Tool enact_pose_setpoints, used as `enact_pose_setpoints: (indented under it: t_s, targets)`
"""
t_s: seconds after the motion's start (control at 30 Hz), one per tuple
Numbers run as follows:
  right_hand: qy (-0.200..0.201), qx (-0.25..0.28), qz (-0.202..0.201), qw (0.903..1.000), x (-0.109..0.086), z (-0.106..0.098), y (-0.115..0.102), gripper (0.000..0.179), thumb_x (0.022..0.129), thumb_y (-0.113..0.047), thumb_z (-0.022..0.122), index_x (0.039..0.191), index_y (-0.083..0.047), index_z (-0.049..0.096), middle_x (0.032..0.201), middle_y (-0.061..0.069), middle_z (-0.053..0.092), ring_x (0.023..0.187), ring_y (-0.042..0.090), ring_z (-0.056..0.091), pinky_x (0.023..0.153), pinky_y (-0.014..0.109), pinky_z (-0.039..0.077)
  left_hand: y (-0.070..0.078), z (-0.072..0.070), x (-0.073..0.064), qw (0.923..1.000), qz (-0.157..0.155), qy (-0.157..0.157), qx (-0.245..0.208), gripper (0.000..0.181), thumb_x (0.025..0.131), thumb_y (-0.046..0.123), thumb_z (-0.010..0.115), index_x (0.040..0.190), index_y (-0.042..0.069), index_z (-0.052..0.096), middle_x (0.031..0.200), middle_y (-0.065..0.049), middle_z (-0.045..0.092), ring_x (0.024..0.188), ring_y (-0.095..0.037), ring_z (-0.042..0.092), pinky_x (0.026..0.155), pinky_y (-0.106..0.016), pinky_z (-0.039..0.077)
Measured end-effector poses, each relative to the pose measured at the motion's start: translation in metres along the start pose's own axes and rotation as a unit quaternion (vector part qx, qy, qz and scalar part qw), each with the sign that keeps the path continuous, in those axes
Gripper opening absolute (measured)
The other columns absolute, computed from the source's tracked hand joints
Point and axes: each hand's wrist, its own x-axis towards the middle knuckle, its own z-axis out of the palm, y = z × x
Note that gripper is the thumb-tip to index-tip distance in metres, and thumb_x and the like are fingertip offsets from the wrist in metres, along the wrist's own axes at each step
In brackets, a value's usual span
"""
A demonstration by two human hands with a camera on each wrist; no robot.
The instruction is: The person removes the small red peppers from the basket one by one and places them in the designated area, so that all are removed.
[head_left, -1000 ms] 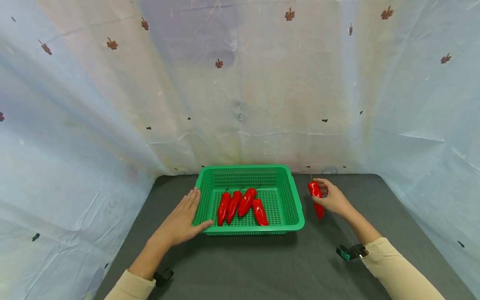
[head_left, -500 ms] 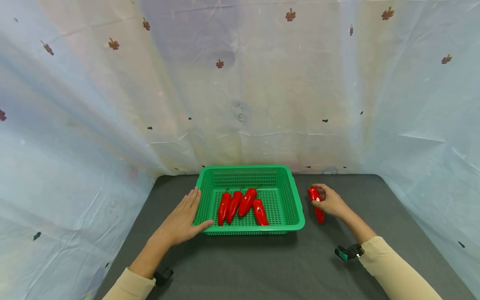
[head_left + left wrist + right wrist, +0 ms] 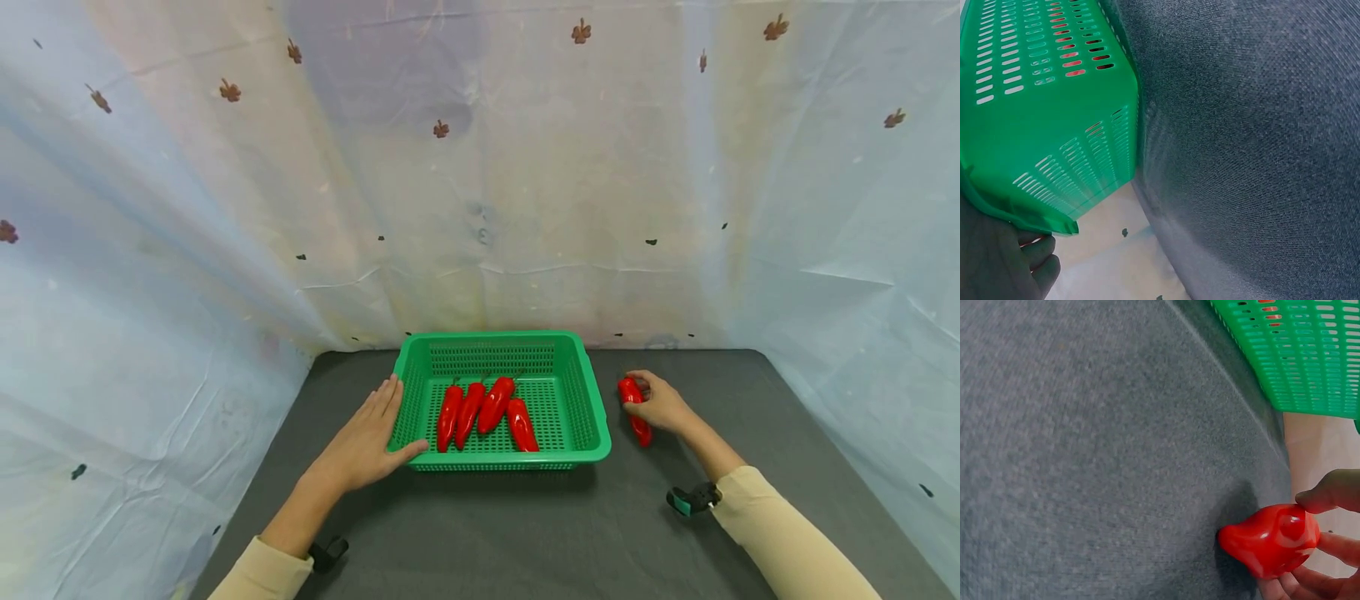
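A green plastic basket [image 3: 491,457] holds several red chili peppers [image 3: 493,406] lying side by side on its slatted floor. My left hand [image 3: 365,446] rests along the basket's left rim with its fingers straight and thumb spread over the front corner. In the left wrist view, fingertips [image 3: 1046,270] show just beyond the rim. Right of the basket, my right hand [image 3: 658,403] holds another red chili pepper [image 3: 1274,540] between thumb and fingers. Its tip points toward me, right at the grey cloth, and its shadow falls beside it.
A dark grey cloth [image 3: 510,533] covers the table. Pale plastic sheeting [image 3: 480,208] with leaf prints hangs behind the table and at both sides. Each wrist wears a dark strap, such as the right wrist strap [image 3: 692,500].
My right hand has lowered the chili pepper toward the table and slightly nearer to me, and over the last half second has barely shifted. The left hand and basket stay in place.
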Motion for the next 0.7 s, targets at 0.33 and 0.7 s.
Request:
enact_pose_setpoints:
  t_s: [0.33, 0.7]
  targets:
    - [-0.011, -0.002, 0.005, 0.9999, 0.0007, -0.0028, 0.0019, 0.068, 0.097, -0.010, 0.076, 0.152, 0.013, 0.044, 0.142, 0.044, 0.051, 0.121, 0.054, 0.061, 0.087, 0.056, 0.062, -0.0006, -0.0008, -0.0001, 1.0000, 0.004, 0.003, -0.001, 0.112, 0.102, 0.073, 0.056, 0.169, -0.006, 0.013, 0.178, -0.023, 0.009, 0.165, -0.040, 0.012, 0.132, -0.059, 0.018]
    - [-0.009, -0.008, -0.016, 0.9998, 0.0005, -0.0026, 0.0047, 0.070, 0.098, -0.009, 0.076, 0.153, 0.016, 0.040, 0.142, 0.047, 0.049, 0.124, 0.061, 0.058, 0.091, 0.062, 0.060, -0.0010, 0.0009, -0.0002, 1.0000, 0.001, 0.003, 0.003, 0.113, 0.101, 0.074, 0.055, 0.170, -0.005, 0.012, 0.178, -0.023, 0.009, 0.165, -0.041, 0.014, 0.132, -0.058, 0.019]
